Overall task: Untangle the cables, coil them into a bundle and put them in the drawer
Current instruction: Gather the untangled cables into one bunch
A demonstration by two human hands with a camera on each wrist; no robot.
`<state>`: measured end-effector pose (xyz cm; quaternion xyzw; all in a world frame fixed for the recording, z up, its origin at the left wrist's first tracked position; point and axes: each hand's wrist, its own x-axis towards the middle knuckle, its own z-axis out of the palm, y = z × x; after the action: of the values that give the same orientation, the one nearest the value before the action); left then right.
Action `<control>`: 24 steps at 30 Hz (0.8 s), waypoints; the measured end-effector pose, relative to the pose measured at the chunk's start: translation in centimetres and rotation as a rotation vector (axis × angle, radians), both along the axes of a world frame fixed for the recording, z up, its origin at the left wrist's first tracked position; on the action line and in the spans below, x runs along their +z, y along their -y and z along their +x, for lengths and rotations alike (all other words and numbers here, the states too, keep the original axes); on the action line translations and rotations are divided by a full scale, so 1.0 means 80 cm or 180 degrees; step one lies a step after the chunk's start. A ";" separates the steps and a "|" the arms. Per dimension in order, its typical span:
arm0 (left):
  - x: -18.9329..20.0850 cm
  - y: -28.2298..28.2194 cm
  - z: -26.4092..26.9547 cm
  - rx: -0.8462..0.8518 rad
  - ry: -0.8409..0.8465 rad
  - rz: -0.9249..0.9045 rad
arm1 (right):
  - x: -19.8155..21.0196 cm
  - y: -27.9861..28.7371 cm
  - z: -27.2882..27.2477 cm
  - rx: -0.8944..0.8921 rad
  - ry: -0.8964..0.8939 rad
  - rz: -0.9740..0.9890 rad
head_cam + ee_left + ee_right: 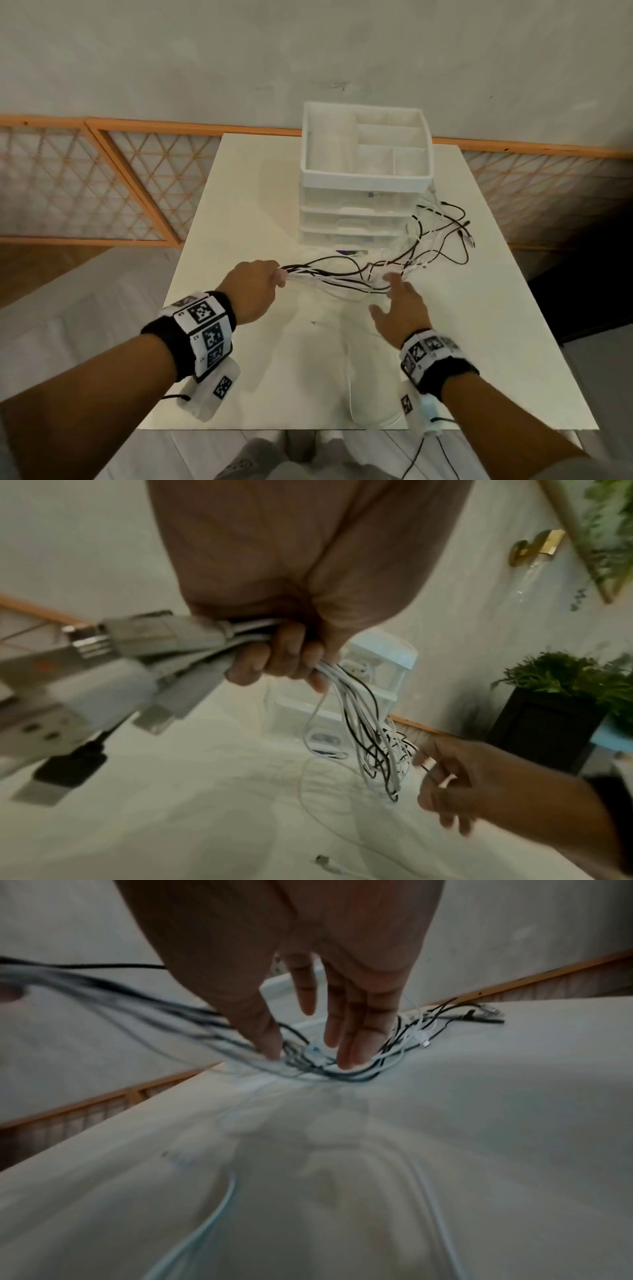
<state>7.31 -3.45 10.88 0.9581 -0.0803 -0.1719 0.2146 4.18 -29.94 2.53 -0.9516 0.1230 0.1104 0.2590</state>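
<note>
**What the views are hiding**

The left hand (274, 593) is covering the stretch of cables (356, 712) running through its fist. The plugs (113, 669) sticking out behind it are blurring, and the picture's left edge is cutting some off. In the right wrist view the cables (137, 1015) are smearing toward the left edge, and the right hand (291, 961) is blocking most of the drawer unit (277, 988). Its drawer (359, 219) fronts are too pale to show their contents.

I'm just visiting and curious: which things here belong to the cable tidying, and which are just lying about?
Part of the job:
cables
drawer unit
left hand, gripping cables
right hand, open

Just there:
table
potted plant
lattice screen
</note>
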 end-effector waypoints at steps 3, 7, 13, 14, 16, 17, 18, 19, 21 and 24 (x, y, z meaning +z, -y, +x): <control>-0.009 0.001 0.000 0.0179 0.0049 -0.0102 | -0.020 -0.017 -0.029 0.0313 -0.0400 -0.0417; -0.013 0.004 0.002 0.0362 -0.0125 -0.0298 | -0.040 -0.017 -0.039 0.0306 -0.0525 -0.0657; -0.014 0.007 0.010 0.0725 -0.0079 -0.0605 | -0.042 -0.012 -0.031 0.0757 -0.0517 -0.1173; -0.013 0.008 0.012 0.0783 -0.0094 -0.0758 | -0.040 -0.012 -0.028 0.0790 -0.0415 -0.1147; -0.011 0.011 0.018 0.0899 -0.0127 -0.1116 | -0.033 -0.010 -0.019 0.0802 -0.0209 -0.1021; -0.008 0.012 0.020 0.0931 -0.0144 -0.1272 | -0.030 -0.010 -0.015 0.0838 -0.0160 -0.0997; -0.007 0.014 0.023 0.0929 -0.0152 -0.1383 | -0.028 -0.010 -0.012 0.0914 -0.0181 -0.1004; -0.005 0.016 0.025 0.0901 -0.0162 -0.1441 | -0.028 -0.012 -0.010 0.1017 -0.0267 -0.1044; -0.003 0.019 0.028 0.0830 -0.0184 -0.1475 | -0.028 -0.015 -0.009 0.1184 -0.0510 -0.1201; -0.003 0.022 0.029 0.0777 -0.0266 -0.1533 | -0.036 -0.022 -0.013 0.1159 -0.0707 -0.1239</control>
<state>9.61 -5.24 10.66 0.8742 0.0062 -0.1601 0.4585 3.15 -28.17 -0.37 -0.9719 -0.0034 0.2330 0.0323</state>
